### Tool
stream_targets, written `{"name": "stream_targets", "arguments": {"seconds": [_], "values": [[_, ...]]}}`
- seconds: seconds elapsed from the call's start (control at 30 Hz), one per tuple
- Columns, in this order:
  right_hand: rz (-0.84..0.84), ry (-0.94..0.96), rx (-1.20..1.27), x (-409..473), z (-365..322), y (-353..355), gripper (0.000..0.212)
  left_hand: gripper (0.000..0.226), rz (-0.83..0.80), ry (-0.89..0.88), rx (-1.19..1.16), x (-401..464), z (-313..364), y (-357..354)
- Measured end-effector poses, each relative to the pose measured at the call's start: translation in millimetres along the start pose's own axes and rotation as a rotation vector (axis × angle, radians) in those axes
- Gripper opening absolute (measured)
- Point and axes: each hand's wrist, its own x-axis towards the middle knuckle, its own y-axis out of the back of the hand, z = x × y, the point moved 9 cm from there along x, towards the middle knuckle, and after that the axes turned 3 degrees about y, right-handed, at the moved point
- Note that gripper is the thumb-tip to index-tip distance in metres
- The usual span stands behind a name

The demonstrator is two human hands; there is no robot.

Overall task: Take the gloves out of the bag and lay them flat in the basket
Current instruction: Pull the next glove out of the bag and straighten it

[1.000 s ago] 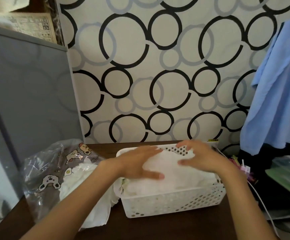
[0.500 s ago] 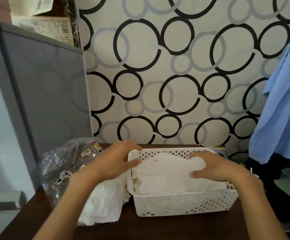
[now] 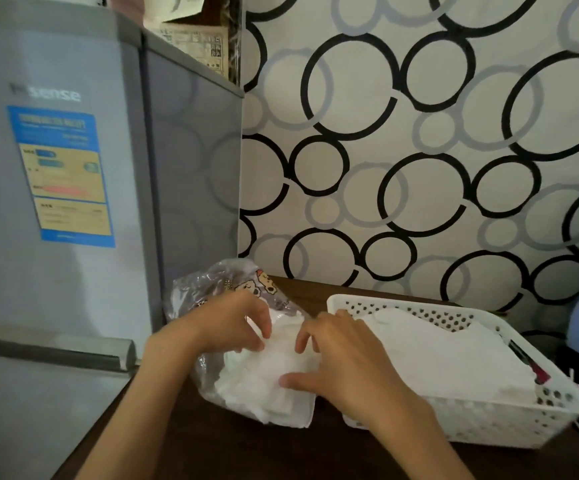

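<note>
We note first the grey refrigerator (image 3: 56, 202) standing at the left, against the patterned wall, with the dark wooden desk (image 3: 211, 452) beside it. On the desk, the white perforated basket (image 3: 488, 424) sits to the right and already holds a flat layer of white gloves (image 3: 447, 358); its long axis runs from near right toward far left. We judge this portion of the task complete.

Just left of the basket lies the clear printed bag (image 3: 232, 289), mouth facing the person. A further stack of white gloves (image 3: 267, 386) protrudes from it and rests on the desk, its long axis running from the bag toward the near desk edge. These remain to be transferred, so the task appears roughly midway; the count left is not discernible.

The left hand (image 3: 225, 323) has its fingers curled onto the upper gloves at the bag mouth, apparently pinching a layer. The right hand (image 3: 343, 362) rests on the stack, thumb pressed along its near side, fingers bent over the top, grasping it.
</note>
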Motion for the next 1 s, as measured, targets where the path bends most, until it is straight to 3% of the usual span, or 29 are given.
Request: {"name": "stream_targets", "arguments": {"seconds": [0.17,0.27,0.3,0.43,0.53,0.63,0.77,0.9,1.0], "values": [[-0.130,0.003,0.064,8.4,6.0,-8.5,0.049,0.010,-0.008,-0.019,0.026,-4.5,6.9,-0.6],[-0.068,-0.002,0.106,2.4,22.4,11.9,0.046,0.063,-0.082,0.055,0.126,-4.5,12.3,-17.6],[-0.035,-0.010,0.094,0.8,28.0,17.5,0.043,0.070,-0.100,0.061,0.170,-3.5,16.6,-26.0],[-0.030,-0.035,0.097,-2.5,36.8,17.9,0.035,0.042,0.082,0.001,0.217,6.6,20.6,-25.0],[0.000,-0.039,0.083,-3.5,37.4,21.7,0.033,0.040,0.245,-0.014,-0.003,6.5,0.0,4.9],[0.037,-0.027,0.100,-3.4,30.7,24.9,0.026,0.039,0.279,-0.052,-0.158,-1.6,-16.8,26.6],[0.086,-0.019,0.147,-3.8,16.8,28.7,0.019,0.038,0.309,-0.096,-0.193,-17.4,-19.3,49.0],[0.055,-0.085,0.256,-10.3,7.8,27.7,0.046,0.039,0.451,-0.115,-0.365,-29.2,-17.0,72.4],[0.028,-0.092,0.249,-17.6,-0.6,31.9,0.065,0.056,0.610,-0.105,-0.446,-33.9,-18.0,85.1]]}}
